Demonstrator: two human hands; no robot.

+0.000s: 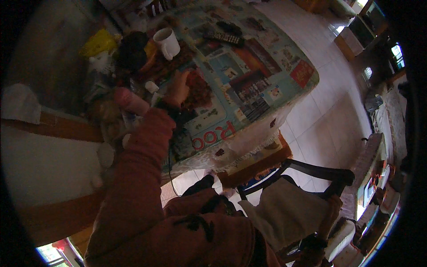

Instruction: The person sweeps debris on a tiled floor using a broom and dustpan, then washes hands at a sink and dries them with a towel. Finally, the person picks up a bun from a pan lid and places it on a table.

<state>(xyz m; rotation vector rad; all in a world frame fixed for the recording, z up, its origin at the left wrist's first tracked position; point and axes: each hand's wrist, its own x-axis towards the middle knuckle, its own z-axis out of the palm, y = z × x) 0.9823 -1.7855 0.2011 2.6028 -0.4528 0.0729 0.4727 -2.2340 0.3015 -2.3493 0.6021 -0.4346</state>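
My left hand (179, 87) reaches over the table (200, 123), above a dark red printed patch of its cover. The fingers are dim, and I cannot tell whether anything is between them. A white mug (167, 43) stands just beyond this hand. Beside the wrist are a small white object (151, 87) and a pink cylindrical container (131, 100). At the lower right, my right hand (333, 204) grips the dark wooden frame of a chair (320, 171). Light cloth (283, 203) hangs over the chair.
A remote control (224, 38) lies on the printed table cover. Along the wall are a yellow packet (99, 43), a dark bundle (133, 50) and other clutter. A thin dark cable (170, 177) hangs off the near edge. Pale floor tiles (328, 96) extend to the right.
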